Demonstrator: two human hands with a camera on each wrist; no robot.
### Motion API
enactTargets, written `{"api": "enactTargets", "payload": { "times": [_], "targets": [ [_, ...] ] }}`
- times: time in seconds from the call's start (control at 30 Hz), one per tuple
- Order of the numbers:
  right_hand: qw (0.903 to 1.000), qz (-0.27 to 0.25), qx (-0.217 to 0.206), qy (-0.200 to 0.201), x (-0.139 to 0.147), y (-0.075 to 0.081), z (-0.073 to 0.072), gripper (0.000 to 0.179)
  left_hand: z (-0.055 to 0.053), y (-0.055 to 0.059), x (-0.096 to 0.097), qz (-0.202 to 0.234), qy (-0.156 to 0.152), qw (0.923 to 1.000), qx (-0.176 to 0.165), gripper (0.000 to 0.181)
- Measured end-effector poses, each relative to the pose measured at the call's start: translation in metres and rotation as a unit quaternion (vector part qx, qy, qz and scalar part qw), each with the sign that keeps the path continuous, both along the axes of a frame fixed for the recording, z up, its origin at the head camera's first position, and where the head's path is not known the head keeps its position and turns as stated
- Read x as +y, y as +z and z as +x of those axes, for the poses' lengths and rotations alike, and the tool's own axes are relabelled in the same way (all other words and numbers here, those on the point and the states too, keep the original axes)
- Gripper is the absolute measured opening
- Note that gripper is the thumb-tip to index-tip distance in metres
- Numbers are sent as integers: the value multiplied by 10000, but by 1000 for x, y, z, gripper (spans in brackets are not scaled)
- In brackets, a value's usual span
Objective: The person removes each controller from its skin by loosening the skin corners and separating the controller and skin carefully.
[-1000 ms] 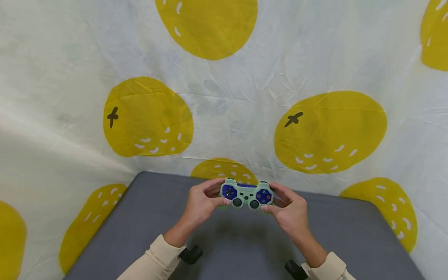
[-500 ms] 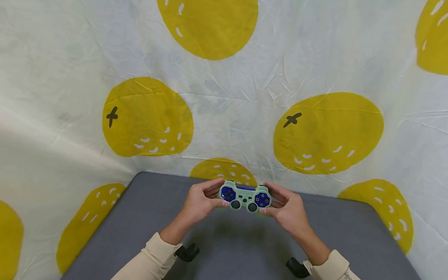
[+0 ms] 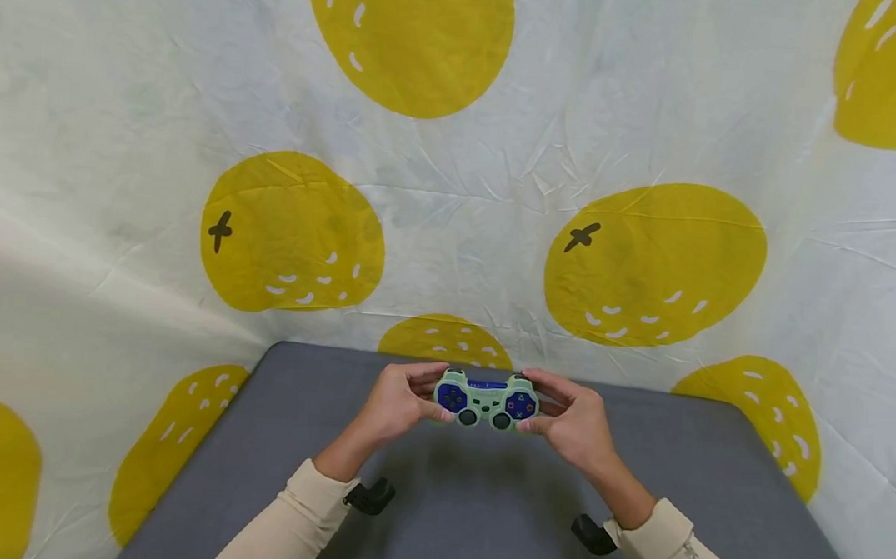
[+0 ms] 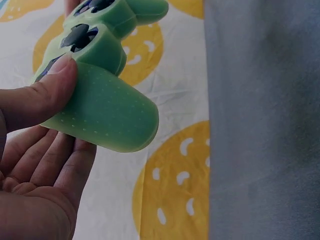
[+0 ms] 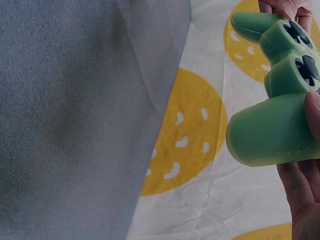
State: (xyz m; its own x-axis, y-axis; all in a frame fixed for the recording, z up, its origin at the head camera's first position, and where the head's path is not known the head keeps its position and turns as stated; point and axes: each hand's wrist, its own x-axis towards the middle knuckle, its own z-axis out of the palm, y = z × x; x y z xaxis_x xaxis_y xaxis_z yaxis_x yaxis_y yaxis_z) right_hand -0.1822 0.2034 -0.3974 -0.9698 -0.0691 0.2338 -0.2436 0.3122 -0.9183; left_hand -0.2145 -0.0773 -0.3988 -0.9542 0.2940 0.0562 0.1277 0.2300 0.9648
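Both hands hold one game controller (image 3: pixel 485 395) between them, raised over the far part of the table in the head view. It has a pale green, dotted rubbery cover, blue button faces and two black thumbsticks. My left hand (image 3: pixel 403 403) grips its left end, thumb on the front and fingers behind. At the right end, my right hand (image 3: pixel 573 418) pinches it the same way. The left wrist view shows the green grip (image 4: pixel 110 110) with the thumb pressed near a thumbstick. In the right wrist view the other grip (image 5: pixel 272 132) juts out past the thumb.
A grey table (image 3: pixel 475 514) lies below the hands. Behind it hangs a white cloth (image 3: pixel 464 247) printed with yellow fruit shapes, which also covers the sides. Black wrist devices (image 3: pixel 371 497) sit at both beige sleeves (image 3: pixel 280 518).
The controller and both hands have dropped slightly in the head view and drifted a little left. Its top edge tilts a bit differently. The grip of both hands stays the same.
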Motion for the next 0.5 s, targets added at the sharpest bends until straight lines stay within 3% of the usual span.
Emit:
{"api": "enactTargets", "payload": {
  "times": [0.3, 0.5],
  "targets": [
    [9993, -158, 302, 143, 0, -7, 2, 66, 1, 3, -1, -490, -51, 9986, 202, 70],
    [9996, 124, 158, 201, 2, -4, 1, 70, 3, 1, 1, -393, 42, 9987, 315, 69]
  ]
}}
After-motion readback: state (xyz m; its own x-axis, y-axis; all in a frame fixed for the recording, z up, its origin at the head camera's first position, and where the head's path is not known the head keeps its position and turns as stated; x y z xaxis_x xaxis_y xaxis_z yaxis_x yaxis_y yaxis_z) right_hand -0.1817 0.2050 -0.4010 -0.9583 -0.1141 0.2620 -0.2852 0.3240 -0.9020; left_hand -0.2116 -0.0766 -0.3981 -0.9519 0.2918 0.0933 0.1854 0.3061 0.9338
